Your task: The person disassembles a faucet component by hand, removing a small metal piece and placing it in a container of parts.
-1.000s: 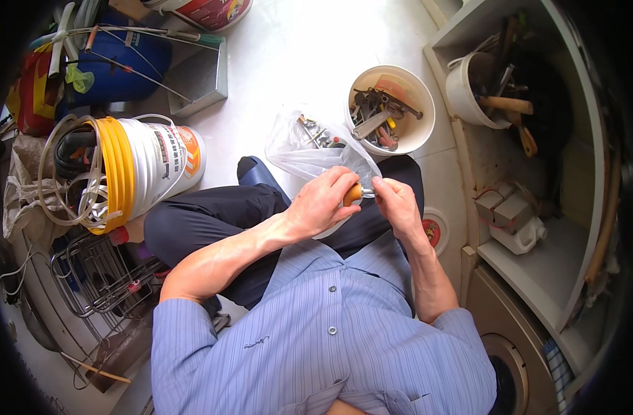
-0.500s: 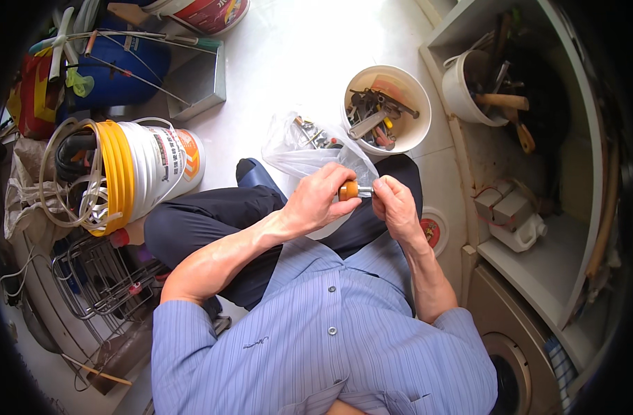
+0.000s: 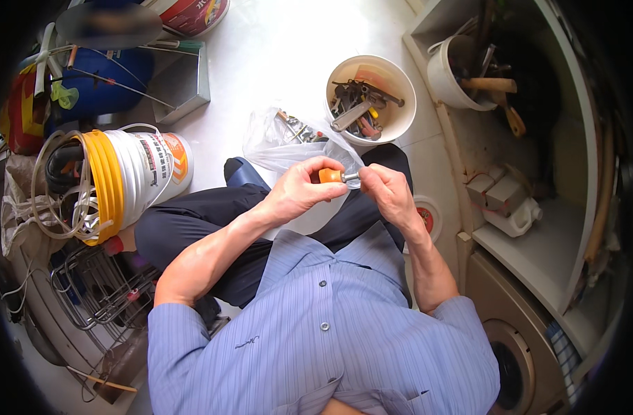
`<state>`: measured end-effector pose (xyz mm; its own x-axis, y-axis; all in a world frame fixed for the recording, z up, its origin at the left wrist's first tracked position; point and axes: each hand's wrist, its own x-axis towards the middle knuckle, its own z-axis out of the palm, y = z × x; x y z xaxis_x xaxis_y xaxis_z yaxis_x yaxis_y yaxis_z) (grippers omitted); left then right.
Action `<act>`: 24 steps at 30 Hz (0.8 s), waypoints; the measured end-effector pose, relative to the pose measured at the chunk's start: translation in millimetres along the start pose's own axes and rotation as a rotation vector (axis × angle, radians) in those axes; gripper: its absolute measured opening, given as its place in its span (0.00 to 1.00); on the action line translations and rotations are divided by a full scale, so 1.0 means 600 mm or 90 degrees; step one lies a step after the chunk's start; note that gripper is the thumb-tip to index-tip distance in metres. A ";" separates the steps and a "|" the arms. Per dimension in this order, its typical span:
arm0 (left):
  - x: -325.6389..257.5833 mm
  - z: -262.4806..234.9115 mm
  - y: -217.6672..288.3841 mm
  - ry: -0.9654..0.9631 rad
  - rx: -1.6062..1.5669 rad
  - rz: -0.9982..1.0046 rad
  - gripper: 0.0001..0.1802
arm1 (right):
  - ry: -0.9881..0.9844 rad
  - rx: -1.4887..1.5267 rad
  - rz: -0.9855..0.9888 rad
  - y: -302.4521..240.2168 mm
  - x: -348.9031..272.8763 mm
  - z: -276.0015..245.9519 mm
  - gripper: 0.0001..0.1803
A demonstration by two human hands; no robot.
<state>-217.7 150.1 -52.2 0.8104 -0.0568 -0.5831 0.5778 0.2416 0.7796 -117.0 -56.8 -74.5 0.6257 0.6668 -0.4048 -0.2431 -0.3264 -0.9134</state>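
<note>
My left hand (image 3: 295, 190) has its thumb and fingers around the orange handle of a short tool with a metal shaft (image 3: 330, 176), perhaps a stubby screwdriver. The shaft points right, and my right hand (image 3: 389, 196) pinches its far end, which the fingers hide. Just beyond my hands, a clear plastic bag (image 3: 264, 146) lies on the floor with metal parts (image 3: 299, 130) inside. To its right stands a round white bucket (image 3: 405, 114), holding wrenches and other hand tools (image 3: 358, 107).
On the left, a white and yellow bucket (image 3: 150, 162) with hoses lies tipped over near a wire rack (image 3: 98, 287). A metal box (image 3: 185, 90) stands behind it. Along the right runs an open shelf unit (image 3: 531, 256), with another tool bucket (image 3: 451, 79) inside.
My left fingers have shifted on the orange handle, and more of it shows now. My right hand still pinches the shaft's end. The whole view has moved slightly.
</note>
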 end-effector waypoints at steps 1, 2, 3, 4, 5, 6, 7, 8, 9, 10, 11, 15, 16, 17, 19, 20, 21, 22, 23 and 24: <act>0.002 0.000 -0.004 -0.001 0.001 -0.001 0.18 | 0.001 0.001 0.001 0.002 0.002 0.002 0.22; 0.005 -0.002 -0.012 0.059 0.187 0.157 0.20 | 0.015 0.002 -0.004 0.006 0.004 0.004 0.22; 0.007 -0.002 -0.013 0.119 0.371 0.317 0.22 | 0.029 0.001 -0.009 0.008 0.005 0.005 0.22; 0.007 0.000 -0.014 0.118 0.371 0.317 0.22 | 0.029 0.001 -0.008 0.007 0.006 0.007 0.22; 0.007 0.002 -0.014 0.140 0.429 0.392 0.23 | 0.013 0.014 0.009 0.004 0.007 0.009 0.22; 0.007 0.005 -0.014 0.161 0.487 0.467 0.24 | -0.002 0.028 0.028 0.003 0.008 0.011 0.22; 0.007 0.007 -0.014 0.159 0.487 0.466 0.24 | -0.001 0.029 0.029 0.002 0.009 0.013 0.22; 0.006 0.009 -0.015 0.161 0.499 0.485 0.24 | -0.018 0.069 0.038 0.000 0.011 0.014 0.20; 0.005 0.010 -0.015 0.164 0.510 0.503 0.24 | -0.035 0.108 0.048 -0.002 0.011 0.015 0.18; 0.005 0.010 -0.015 0.164 0.509 0.503 0.24 | -0.035 0.108 0.049 -0.003 0.010 0.016 0.18; 0.005 0.010 -0.014 0.161 0.487 0.490 0.24 | -0.027 0.109 0.042 -0.005 0.007 0.018 0.16; 0.005 -0.016 0.025 -0.044 -0.014 -0.084 0.26 | -0.002 -0.040 -0.101 -0.020 -0.001 0.019 0.12; 0.008 -0.030 0.023 -0.110 -0.124 -0.106 0.30 | -0.002 -0.040 -0.103 -0.020 0.000 0.018 0.12; 0.006 -0.025 0.018 -0.109 -0.123 -0.105 0.30 | -0.002 -0.036 -0.123 -0.019 0.001 0.015 0.12; 0.001 -0.009 0.010 -0.018 0.115 0.200 0.32 | 0.001 -0.033 -0.144 -0.020 0.005 0.012 0.11; 0.001 -0.009 0.011 -0.009 0.176 0.263 0.32 | 0.003 -0.029 -0.124 -0.021 0.008 0.011 0.11; 0.002 -0.007 0.011 0.005 0.237 0.326 0.32 | 0.005 -0.025 -0.104 -0.022 0.008 0.010 0.11; 0.000 -0.006 0.013 -0.015 0.115 0.220 0.29 | 0.006 -0.025 -0.104 -0.021 0.007 0.010 0.11; -0.003 -0.005 0.018 -0.034 -0.006 0.114 0.27 | 0.016 -0.005 -0.109 -0.020 0.006 0.011 0.11; -0.002 -0.008 0.029 -0.060 -0.081 0.028 0.24 | 0.024 0.015 -0.115 -0.020 0.005 0.012 0.11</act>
<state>-209.0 159.0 -38.8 0.8433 -0.1325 -0.5208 0.5299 0.3669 0.7646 -117.6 -45.9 -65.1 0.6880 0.6872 -0.2332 -0.1417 -0.1879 -0.9719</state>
